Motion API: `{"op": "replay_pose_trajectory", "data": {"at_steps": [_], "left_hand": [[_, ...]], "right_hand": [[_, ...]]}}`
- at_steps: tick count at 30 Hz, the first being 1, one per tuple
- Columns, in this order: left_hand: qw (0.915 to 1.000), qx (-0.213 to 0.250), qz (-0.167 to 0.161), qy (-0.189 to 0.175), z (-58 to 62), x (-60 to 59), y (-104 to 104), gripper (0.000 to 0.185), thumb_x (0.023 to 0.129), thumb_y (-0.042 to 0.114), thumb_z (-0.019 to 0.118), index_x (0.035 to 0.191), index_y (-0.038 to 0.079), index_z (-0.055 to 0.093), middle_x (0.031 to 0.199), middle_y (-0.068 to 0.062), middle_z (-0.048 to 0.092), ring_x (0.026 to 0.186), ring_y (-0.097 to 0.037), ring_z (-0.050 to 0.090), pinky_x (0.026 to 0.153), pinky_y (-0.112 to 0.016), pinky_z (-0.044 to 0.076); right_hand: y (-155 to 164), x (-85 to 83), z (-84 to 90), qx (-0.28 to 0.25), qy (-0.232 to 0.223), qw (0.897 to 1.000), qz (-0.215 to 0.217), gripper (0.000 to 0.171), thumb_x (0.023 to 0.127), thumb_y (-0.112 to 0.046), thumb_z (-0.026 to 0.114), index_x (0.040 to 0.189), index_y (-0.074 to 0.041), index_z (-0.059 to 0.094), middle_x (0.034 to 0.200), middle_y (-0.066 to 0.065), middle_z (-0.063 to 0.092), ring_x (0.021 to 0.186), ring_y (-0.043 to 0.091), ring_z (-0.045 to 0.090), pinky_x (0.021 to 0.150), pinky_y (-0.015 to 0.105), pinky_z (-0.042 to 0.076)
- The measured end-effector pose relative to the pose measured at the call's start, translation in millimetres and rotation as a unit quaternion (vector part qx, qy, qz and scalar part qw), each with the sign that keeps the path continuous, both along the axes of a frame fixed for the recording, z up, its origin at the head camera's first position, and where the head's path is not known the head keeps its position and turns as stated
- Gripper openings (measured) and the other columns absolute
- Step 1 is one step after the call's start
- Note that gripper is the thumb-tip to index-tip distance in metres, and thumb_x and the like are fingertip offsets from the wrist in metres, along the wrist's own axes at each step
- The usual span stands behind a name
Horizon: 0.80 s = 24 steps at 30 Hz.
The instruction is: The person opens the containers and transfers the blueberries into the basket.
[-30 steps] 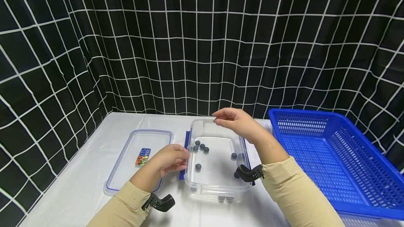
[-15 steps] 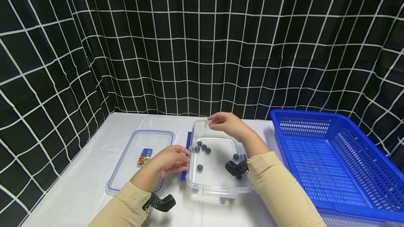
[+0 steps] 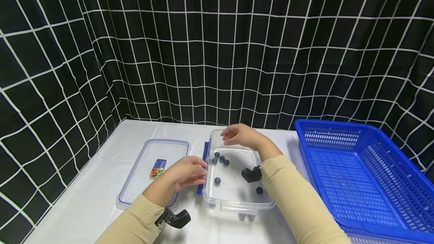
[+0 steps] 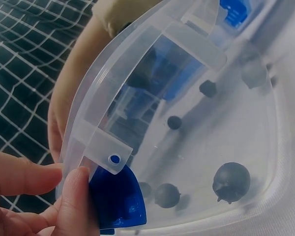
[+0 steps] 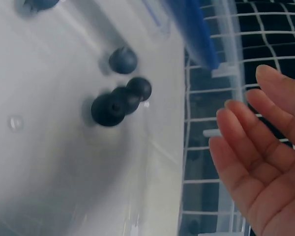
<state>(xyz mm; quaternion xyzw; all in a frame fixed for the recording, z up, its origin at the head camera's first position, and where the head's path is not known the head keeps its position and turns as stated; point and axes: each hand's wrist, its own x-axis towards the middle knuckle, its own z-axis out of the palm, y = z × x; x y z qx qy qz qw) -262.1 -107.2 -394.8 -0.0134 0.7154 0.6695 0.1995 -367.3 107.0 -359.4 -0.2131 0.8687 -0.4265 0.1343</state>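
Observation:
A clear plastic food container [image 3: 240, 201] stands uncovered on the white table, with several blueberries [image 3: 217, 180] scattered over its floor. At its left side my left hand [image 3: 188, 172] holds the rim. In the left wrist view, thumb and forefinger meet the wall right beside a blue latch [image 4: 119, 199]. My right hand [image 3: 244, 136] hovers over the container's far end, its fingers loosely bent and nothing between them. The right wrist view shows its fingertips [image 5: 221, 115] near the far wall, apart from a small cluster of blueberries [image 5: 108, 109].
Left of the container lies its clear lid [image 3: 142, 161] with a blue seal and a colourful label [image 3: 158, 168]. A large blue plastic basket [image 3: 352, 176] stands on the right. A black curtain with a white grid [image 3: 217, 48] hangs behind the white table [image 3: 84, 199].
My right hand has drawn a little to the left and toward me above the container. The left hand keeps its place at the rim, and the view has shifted slightly.

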Motion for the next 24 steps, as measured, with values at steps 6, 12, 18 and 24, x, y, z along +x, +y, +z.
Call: {"op": "replay_pose_trajectory", "data": {"at_steps": [6,12,18,24], "left_hand": [[1.0,0.0,-0.005,0.001,-0.4,-0.6,2,0.024,0.081,-0.003,0.057,0.105,-0.004,0.053,0.082,-0.009,0.056,0.069,-0.015,0.058,0.067,-0.025,0.058],[0.9999,-0.004,-0.011,0.002,-0.8,-1.0,3,0.025,0.082,-0.003,0.057,0.106,-0.004,0.053,0.084,-0.01,0.056,0.071,-0.016,0.059,0.068,-0.026,0.058],[0.9999,-0.006,-0.01,0.006,-0.3,-0.6,0,0.024,0.082,-0.003,0.057,0.105,-0.004,0.053,0.083,-0.01,0.056,0.07,-0.016,0.058,0.067,-0.025,0.058],[0.9999,-0.007,-0.009,0.007,-1.3,-1.8,-3,0.025,0.082,-0.002,0.057,0.106,-0.004,0.053,0.084,-0.01,0.056,0.072,-0.016,0.058,0.068,-0.026,0.058]], "right_hand": [[-1,-7.0,-6.8,0.026,-0.022,0.999,0.013,0.029,0.08,-0.004,0.066,0.108,0.002,0.061,0.096,0.009,0.063,0.088,0.018,0.06,0.084,0.032,0.054],[0,-9.8,-20.0,0.063,-0.061,0.996,0.034,0.026,0.079,0.0,0.064,0.105,0.003,0.06,0.089,0.006,0.062,0.082,0.015,0.059,0.082,0.031,0.054],[-4,-9.0,-26.0,0.085,-0.064,0.993,0.056,0.019,0.077,0.003,0.064,0.096,0.001,0.063,0.085,0.004,0.061,0.078,0.014,0.057,0.075,0.028,0.054],[-8,-12.1,-32.1,0.102,-0.07,0.987,0.098,0.016,0.078,0.003,0.064,0.094,0.001,0.063,0.083,0.003,0.063,0.074,0.013,0.054,0.069,0.024,0.052]]}}
